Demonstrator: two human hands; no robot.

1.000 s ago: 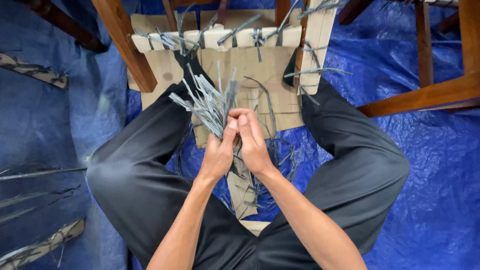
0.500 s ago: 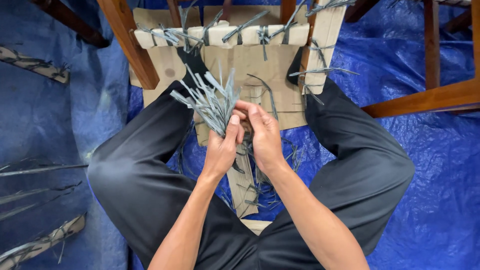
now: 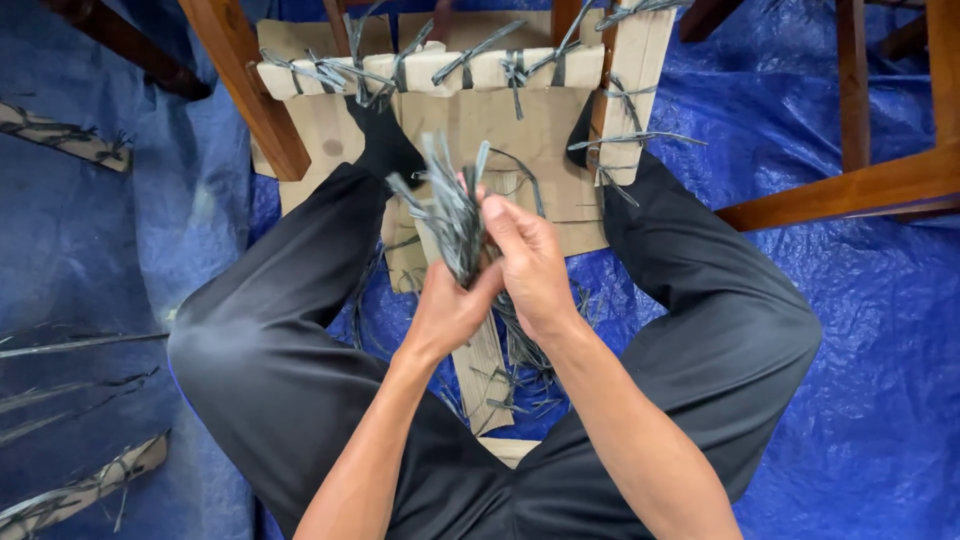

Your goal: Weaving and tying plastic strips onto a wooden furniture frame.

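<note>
Since the earlier frames, both hands had drawn slightly nearer the body and the bundle of grey strips [image 3: 455,215] stood more upright, its loose ends fanned toward the cardboard. The left hand [image 3: 447,312] was wrapped around the lower part of the bundle, fingers closed on it. The right hand [image 3: 527,262] lay against it from the other side, thumb and fingertips pinching strips near the top, so the two hands touched around the bundle. It sat above the gap between the black-trousered legs [image 3: 280,350], over a narrow cardboard strip [image 3: 482,362] on the blue tarp [image 3: 860,340].

Just beyond the hands a flat cardboard sheet [image 3: 530,150] lay with a strapped cardboard roll [image 3: 440,72] along its far edge. A wooden chair leg [image 3: 245,85] crossed its left corner and a wooden rail [image 3: 850,190] ran to the right, hemming the space. Cut grey scraps [image 3: 520,385] littered the tarp between the knees. Open tarp lay to the right; at the left edge lay more strapped cardboard pieces [image 3: 70,140].
</note>
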